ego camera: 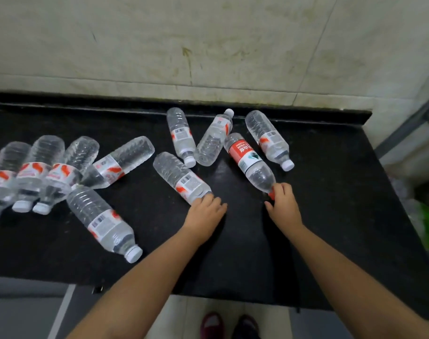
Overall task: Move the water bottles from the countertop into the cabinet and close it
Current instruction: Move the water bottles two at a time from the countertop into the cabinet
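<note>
Several clear plastic water bottles lie on their sides on a black countertop [233, 253]. My left hand [204, 212] is closed over the cap end of a white-labelled bottle [179, 177] near the middle. My right hand [283, 204] grips the red cap of a red-labelled bottle [249, 160]. Three more bottles [212, 138] lie just behind these two. A cluster of several bottles [37, 170] lies at the left, with one bottle [103, 221] closer to the front edge. The cabinet itself is not in view.
A stained tiled wall [208, 45] rises behind the countertop. The counter ends at the right, beside a grey metal frame [409, 126] and green and clear bags [428, 228]. My feet [229, 325] stand on the floor below the front edge.
</note>
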`<state>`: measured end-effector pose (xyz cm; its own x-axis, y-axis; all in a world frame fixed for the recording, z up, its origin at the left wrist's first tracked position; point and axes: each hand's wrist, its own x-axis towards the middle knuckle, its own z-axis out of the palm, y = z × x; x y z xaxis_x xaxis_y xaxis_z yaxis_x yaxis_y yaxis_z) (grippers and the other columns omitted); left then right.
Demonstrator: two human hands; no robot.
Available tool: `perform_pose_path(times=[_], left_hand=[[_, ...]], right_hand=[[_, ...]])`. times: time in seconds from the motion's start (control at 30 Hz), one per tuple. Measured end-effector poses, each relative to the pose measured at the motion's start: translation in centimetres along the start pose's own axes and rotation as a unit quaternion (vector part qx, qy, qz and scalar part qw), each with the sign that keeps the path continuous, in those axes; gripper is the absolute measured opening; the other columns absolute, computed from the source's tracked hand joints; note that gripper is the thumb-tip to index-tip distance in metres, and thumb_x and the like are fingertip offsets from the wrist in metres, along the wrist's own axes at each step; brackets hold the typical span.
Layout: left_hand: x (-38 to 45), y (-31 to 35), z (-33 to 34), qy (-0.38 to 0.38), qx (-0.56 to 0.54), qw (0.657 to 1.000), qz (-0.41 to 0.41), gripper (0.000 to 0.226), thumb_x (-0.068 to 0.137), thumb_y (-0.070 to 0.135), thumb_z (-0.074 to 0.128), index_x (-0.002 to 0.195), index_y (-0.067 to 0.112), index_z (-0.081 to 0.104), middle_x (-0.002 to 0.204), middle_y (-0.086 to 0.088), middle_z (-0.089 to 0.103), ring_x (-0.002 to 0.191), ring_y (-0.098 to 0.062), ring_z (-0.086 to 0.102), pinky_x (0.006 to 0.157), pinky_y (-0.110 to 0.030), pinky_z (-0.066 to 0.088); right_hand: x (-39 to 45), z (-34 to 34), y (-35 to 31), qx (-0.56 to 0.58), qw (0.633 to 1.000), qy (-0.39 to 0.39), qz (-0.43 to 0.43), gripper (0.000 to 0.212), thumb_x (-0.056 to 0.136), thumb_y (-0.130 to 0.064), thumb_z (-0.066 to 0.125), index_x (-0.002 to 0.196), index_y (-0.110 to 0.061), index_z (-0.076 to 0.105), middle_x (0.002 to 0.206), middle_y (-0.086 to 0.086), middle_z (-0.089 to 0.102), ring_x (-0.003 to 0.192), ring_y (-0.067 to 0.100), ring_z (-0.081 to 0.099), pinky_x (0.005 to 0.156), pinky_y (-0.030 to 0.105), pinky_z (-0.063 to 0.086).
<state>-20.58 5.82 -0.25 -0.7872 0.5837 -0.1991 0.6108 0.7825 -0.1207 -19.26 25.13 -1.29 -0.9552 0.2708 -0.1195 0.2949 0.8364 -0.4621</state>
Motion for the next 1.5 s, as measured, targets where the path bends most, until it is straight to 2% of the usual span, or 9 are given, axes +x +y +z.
perform_pose_path(times=[0.13,0.23,0.33,0.5,0.8,0.93,1.13,1.3,1.5], left_hand=[[1.3,0.1,-0.1,-0.021,0.046,0.998,0.034,0.026,0.088,0.019,0.058,0.112,0.011,0.059,0.116,-0.007,0.060,0.115,-0.025,0.051,0.089,-0.031,0.044],[1.0,-0.5,-1.5,0.026,0.050,0.997,0.043,0.038,0.028,0.031,0.091,0.055,0.021,0.067,0.057,0.007,0.065,0.060,-0.012,0.064,0.046,-0.015,0.046],[0.3,-1.8,-0.7,0.124,0.016,0.991,0.041,0.046,0.017,0.011,0.088,0.054,0.013,0.061,0.049,0.000,0.061,0.048,-0.019,0.061,0.033,-0.016,0.039],[-5.3,-3.3,-1.1,0.291,-0.030,0.956,-0.010,0.020,0.067,0.009,0.047,0.085,0.005,0.053,0.071,-0.011,0.070,0.074,-0.024,0.035,0.033,-0.028,0.050],[-19.4,3.7,-4.8,0.313,-0.063,0.939,-0.125,0.029,0.038,-0.010,0.079,0.061,0.002,0.067,0.066,-0.010,0.071,0.054,-0.034,0.058,0.061,-0.033,0.044],[-25.6,9.9,-6.2,0.294,-0.071,0.944,-0.135,0.023,0.046,0.006,0.067,0.069,0.004,0.069,0.068,-0.009,0.072,0.056,-0.033,0.064,0.065,-0.026,0.036],[-30.4,17.1,-4.3,0.011,-0.233,0.931,-0.280,0.037,0.078,0.016,0.064,0.115,0.012,0.064,0.119,-0.009,0.066,0.114,-0.026,0.058,0.089,-0.027,0.045],[-31.6,21.2,1.7,-0.110,-0.241,0.933,-0.244,0.039,0.081,0.012,0.060,0.120,0.012,0.059,0.123,-0.011,0.063,0.117,-0.027,0.054,0.090,-0.031,0.046],[-29.5,20.9,8.8,-0.184,-0.176,0.961,-0.108,0.036,0.083,0.002,0.050,0.119,0.004,0.055,0.126,-0.011,0.058,0.118,-0.030,0.047,0.098,-0.028,0.036]], right_hand=[[1.0,-0.2,-0.1,0.011,1.000,0.014,0.002,0.023,0.087,-0.003,0.059,0.107,0.004,0.051,0.118,0.021,0.048,0.099,0.037,0.056,0.085,0.041,0.047],[0.6,-0.9,-0.3,-0.014,0.999,0.025,-0.029,0.025,0.087,-0.004,0.059,0.110,0.004,0.053,0.117,0.020,0.048,0.095,0.037,0.058,0.082,0.042,0.050],[-0.9,-2.3,-0.4,-0.027,0.992,0.065,-0.100,0.025,0.082,0.000,0.064,0.104,0.009,0.059,0.109,0.025,0.051,0.085,0.040,0.059,0.072,0.044,0.053],[-5.6,-5.1,-1.4,-0.043,0.971,0.109,-0.207,0.024,0.073,-0.003,0.076,0.090,0.008,0.064,0.091,0.027,0.057,0.070,0.039,0.060,0.056,0.041,0.054],[-17.5,-9.5,-1.4,-0.043,0.942,0.106,-0.315,0.027,0.075,-0.006,0.071,0.101,0.001,0.067,0.101,0.022,0.058,0.089,0.039,0.059,0.072,0.038,0.048],[-23.7,-11.4,0.1,-0.012,0.950,0.048,-0.307,0.030,0.082,-0.015,0.066,0.110,-0.006,0.063,0.109,0.014,0.054,0.102,0.029,0.054,0.085,0.034,0.044],[-29.1,-10.0,3.0,-0.045,0.961,-0.104,-0.254,0.024,0.084,-0.016,0.063,0.105,-0.006,0.065,0.085,0.006,0.049,0.104,0.030,0.055,0.088,0.030,0.043],[-32.5,-3.9,7.4,-0.120,0.908,-0.282,-0.284,0.024,0.085,-0.010,0.057,0.108,-0.007,0.063,0.110,0.014,0.055,0.106,0.027,0.053,0.086,0.028,0.040],[-32.4,4.1,11.8,-0.142,0.920,-0.317,-0.180,0.026,0.088,-0.005,0.052,0.112,-0.002,0.062,0.118,0.015,0.052,0.108,0.029,0.052,0.096,0.036,0.043]])
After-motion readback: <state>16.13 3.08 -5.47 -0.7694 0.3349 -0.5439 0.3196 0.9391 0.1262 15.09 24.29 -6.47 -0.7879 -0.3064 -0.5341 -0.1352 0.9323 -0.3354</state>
